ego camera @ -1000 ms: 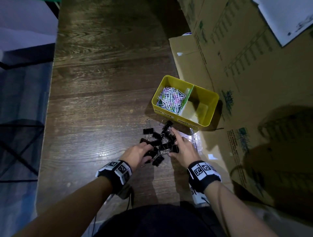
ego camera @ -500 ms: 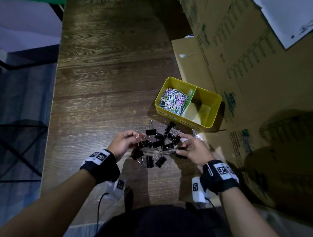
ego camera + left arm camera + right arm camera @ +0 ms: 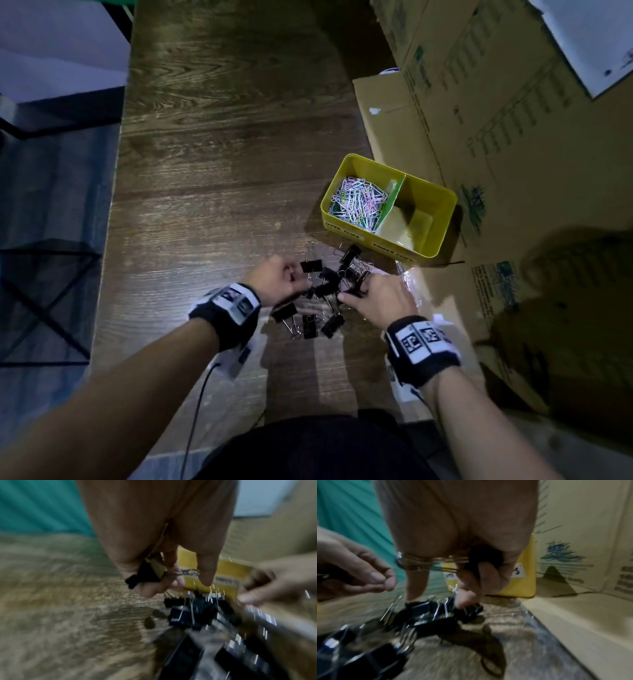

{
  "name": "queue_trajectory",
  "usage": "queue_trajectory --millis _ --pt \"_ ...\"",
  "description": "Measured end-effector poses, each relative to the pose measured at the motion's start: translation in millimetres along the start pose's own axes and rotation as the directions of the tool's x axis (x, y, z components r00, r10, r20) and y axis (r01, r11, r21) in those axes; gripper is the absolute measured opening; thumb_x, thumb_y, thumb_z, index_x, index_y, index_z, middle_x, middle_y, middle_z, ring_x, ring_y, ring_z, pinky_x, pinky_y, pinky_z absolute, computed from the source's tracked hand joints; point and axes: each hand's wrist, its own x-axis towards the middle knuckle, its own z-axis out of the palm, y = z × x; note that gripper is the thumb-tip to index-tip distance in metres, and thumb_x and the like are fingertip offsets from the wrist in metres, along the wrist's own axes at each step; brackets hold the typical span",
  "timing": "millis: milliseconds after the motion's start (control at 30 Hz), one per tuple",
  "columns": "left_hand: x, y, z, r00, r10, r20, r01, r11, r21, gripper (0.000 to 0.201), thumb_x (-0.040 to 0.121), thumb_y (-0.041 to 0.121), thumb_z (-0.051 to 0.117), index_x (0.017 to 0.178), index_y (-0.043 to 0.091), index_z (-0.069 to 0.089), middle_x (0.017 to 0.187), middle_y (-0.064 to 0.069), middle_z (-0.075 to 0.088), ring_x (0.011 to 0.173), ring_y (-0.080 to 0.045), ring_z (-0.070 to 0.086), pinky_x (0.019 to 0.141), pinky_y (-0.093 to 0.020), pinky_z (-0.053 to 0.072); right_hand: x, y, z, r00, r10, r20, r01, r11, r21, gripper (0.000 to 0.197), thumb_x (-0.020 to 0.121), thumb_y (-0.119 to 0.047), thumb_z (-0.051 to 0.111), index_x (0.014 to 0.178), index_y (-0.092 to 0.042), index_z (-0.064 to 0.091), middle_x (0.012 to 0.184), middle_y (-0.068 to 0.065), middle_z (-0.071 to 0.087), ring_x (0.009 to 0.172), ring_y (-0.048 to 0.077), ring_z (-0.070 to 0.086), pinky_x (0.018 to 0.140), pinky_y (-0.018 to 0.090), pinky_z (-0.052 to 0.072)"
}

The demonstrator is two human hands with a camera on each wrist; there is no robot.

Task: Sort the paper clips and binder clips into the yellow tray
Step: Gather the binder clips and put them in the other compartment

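Dark wooden table [image 3: 222, 154], printed cardboard boxes [image 3: 513, 137] on right

Yellow tray [image 3: 442, 219] holding pastel paper clips [image 3: 358, 202]; black binder clips [image 3: 325, 291] on dark wood-grain table [image 3: 222, 154].

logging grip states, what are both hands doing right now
Left hand: grips a small black metal binder clip.
Right hand: grips another black binder clip.
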Motion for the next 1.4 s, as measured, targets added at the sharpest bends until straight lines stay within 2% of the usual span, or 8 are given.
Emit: queue_trajectory --millis 100,300,500,633,833,1033,1200,1400 --pt "2.3 -4.3 14.4 1.0 0.014 0.018 -0.02 0.926 0.377 0.046 0.074 0.051 0.068 0.108 0.022 0.056 0.098 -0.004 0.065 0.083 -0.021 0.061 0.072 -0.032 0.053 -0.7 -8.5 18.0 0.994 0.105 -0.027 -0.104 0.994 0.026 0.044 0.082 -0.055 0.063 0.091 -0.012 0.059 0.085 0.005 0.059 0.085 0.025 0.061 0.069 0.029 0.045" --pt "6.2 -11.4 38.5 0.998 0.057 -0.031 -0.035 0.881 0.472 0.047 0.084 0.038 0.062 0.124 0.019 0.048 0.126 -0.006 0.053 0.104 -0.029 0.059 0.08 -0.037 0.05 -2.8 -19.0 23.6 0.981 0.195 -0.019 -0.184 0.949 0.258 0.027 0.088 -0.028 0.066 0.105 -0.009 0.058 0.082 0.001 0.049 0.073 0.02 0.052 0.059 0.022 0.038" --pt "7.9 -35.5 34.5 0.991 0.084 -0.103 -0.063 0.979 0.195 0.02 0.079 0.022 0.069 0.086 0.019 0.051 0.098 -0.005 0.057 0.09 -0.029 0.058 0.074 -0.036 0.048 -1.0 -9.6 30.4 0.97 0.233 0.062 -0.236 0.864 0.445 0.035 0.084 -0.015 0.069 0.112 -0.012 0.048 0.09 0.002 0.059 0.077 0.018 0.061 0.053 0.02 0.044" --pt "7.6 -50.3 30.6 0.992 -0.034 -0.122 0.021 0.994 -0.104 0.033 0.074 0.017 0.075 0.073 0.028 0.044 0.075 -0.003 0.057 0.069 -0.022 0.053 0.071 -0.038 0.049 -1.8 -1.7 33.0 0.972 0.225 0.061 -0.231 0.895 0.382 0.014 0.09 -0.014 0.062 0.103 -0.01 0.058 0.088 0.002 0.056 0.064 0.009 0.05 0.043 0.01 0.032" --pt "4.2 -43.9 10.5 0.97 -0.244 0.016 0.19 0.711 -0.677 0.031 0.083 0.008 0.066 0.106 0.023 0.054 0.078 -0.015 0.061 0.047 -0.021 0.05 0.042 -0.026 0.041 -7.6 8.8 40.0 0.983 0.176 0.053 -0.184 0.942 0.282 0.02 0.094 -0.026 0.057 0.09 -0.008 0.064 0.083 0.003 0.061 0.069 0.016 0.056 0.059 0.02 0.044" --pt "11.1 2.8 -12.8 0.977 -0.168 0.133 0.195 0.442 -0.876 0.015 0.088 0.005 0.047 0.082 0.01 0.061 0.063 -0.005 0.049 0.038 -0.012 0.04 0.037 -0.017 0.031 -21.2 5.2 40.4 0.99 0.045 0.131 -0.086 0.941 0.326 0.035 0.08 -0.035 0.073 0.101 -0.012 0.058 0.073 -0.012 0.044 0.064 0.0 0.044 0.049 0.012 0.029" --pt "23.6 42.0 -19.1 0.988 -0.121 0.094 0.138 0.428 -0.893 0.014 0.087 0.004 0.047 0.085 0.009 0.059 0.061 -0.005 0.044 0.04 -0.014 0.041 0.039 -0.018 0.034 -15.3 17.8 42.5 0.994 -0.019 0.104 -0.01 0.961 0.277 0.024 0.085 -0.032 0.067 0.081 -0.01 0.06 0.086 -0.002 0.053 0.07 0.01 0.05 0.065 0.021 0.041" --pt "30.8 55.0 -10.7 0.979 -0.154 0.13 0.184 0.416 -0.891 0.011 0.087 0.007 0.047 0.083 0.011 0.057 0.068 -0.006 0.042 0.042 -0.014 0.041 0.041 -0.018 0.034 -7.2 53.2 32.3 0.999 0.016 0.039 -0.035 0.829 0.558 0.03 0.092 -0.038 0.058 0.076 -0.012 0.058 0.075 0.007 0.062 0.063 0.016 0.055 0.062 0.031 0.044"
